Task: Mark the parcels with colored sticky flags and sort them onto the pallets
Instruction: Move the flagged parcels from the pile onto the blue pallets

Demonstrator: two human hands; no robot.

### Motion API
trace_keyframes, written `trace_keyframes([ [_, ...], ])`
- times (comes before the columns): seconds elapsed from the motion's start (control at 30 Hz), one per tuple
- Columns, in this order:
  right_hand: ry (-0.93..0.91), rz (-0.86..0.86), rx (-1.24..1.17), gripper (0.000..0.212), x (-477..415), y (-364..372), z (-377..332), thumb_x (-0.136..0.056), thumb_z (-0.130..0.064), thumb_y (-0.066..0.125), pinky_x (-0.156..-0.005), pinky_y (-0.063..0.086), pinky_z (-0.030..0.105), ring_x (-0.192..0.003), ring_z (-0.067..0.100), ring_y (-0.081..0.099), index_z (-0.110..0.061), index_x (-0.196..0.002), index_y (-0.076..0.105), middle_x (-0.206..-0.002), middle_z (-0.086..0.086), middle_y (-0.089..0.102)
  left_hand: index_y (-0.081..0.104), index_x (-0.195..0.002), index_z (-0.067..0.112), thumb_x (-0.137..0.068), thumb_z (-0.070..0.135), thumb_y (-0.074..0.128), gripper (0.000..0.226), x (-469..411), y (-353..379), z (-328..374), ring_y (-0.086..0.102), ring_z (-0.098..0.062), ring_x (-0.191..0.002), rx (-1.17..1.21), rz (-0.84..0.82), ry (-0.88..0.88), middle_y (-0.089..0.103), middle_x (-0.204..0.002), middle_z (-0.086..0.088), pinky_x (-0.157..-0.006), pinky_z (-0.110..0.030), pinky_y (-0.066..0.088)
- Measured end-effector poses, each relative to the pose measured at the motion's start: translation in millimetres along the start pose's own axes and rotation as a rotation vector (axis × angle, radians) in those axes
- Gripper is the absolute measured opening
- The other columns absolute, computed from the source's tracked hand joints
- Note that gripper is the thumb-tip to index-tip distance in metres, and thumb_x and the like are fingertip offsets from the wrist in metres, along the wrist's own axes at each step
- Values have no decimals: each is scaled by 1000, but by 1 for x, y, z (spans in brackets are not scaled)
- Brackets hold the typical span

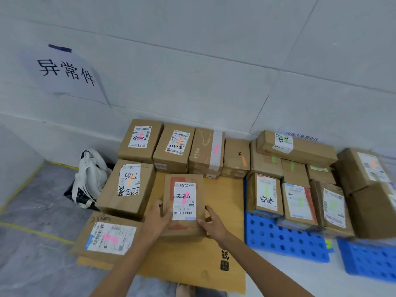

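A brown cardboard parcel (184, 228) with a white label and a pink flag sits on the flat cardboard sheet (225, 202) in the middle. My left hand (157, 217) grips its left side. My right hand (212, 224) grips its right front corner. Around it lie other parcels marked with pink or orange flags: one at the left (128, 187), one at the front left (109, 239), and a row along the wall (173, 146). To the right, parcels with green flags (297, 202) stand on a blue perforated pallet (282, 241).
A white and black cloth bag (90, 179) lies by the wall at the left. A second blue pallet (368, 260) with larger boxes (364, 168) is at the far right. A paper sign (64, 71) hangs on the wall. Yellow tape lines cross the grey floor (32, 211).
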State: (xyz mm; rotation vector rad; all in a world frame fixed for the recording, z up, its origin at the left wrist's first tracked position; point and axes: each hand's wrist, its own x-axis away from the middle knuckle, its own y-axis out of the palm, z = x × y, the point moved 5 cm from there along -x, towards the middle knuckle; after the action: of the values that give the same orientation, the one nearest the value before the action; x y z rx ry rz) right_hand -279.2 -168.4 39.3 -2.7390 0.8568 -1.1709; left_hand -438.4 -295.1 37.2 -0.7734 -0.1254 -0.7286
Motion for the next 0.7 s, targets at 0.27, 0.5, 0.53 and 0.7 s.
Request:
trace_keyframes([
  [0.27,-200,32,-181,61,31,-23,3,-92,-26,58,-101,46,41,-120,21,47,-47,-138,24,-126,4,40,46,-107,20,-83,32,69,36,28,-13,41,58,-8,-97,299,127,116,58,-103,11,-85,-37,54],
  [0.5,-485,135,-311,57,87,-103,-33,-85,-39,61,-95,51,37,-116,14,53,-60,-130,32,-133,-7,45,44,-135,28,-71,66,63,77,51,-11,150,47,-1,-113,476,110,303,41,-126,7,-91,-26,47],
  [0.53,-520,155,-333,59,96,-119,-35,-84,-42,63,-92,52,36,-116,14,54,-57,-132,33,-133,-6,46,43,-135,31,-74,64,63,72,56,-6,169,46,1,-114,489,92,357,41,-129,7,-94,-25,45],
  [0.7,-651,301,-326,62,151,-218,-34,-84,-46,62,-83,55,30,-114,12,52,-56,-135,28,-132,-11,46,38,-130,36,-72,54,64,67,91,43,273,55,-3,-116,660,-169,550,56,-121,22,-91,-33,53],
])
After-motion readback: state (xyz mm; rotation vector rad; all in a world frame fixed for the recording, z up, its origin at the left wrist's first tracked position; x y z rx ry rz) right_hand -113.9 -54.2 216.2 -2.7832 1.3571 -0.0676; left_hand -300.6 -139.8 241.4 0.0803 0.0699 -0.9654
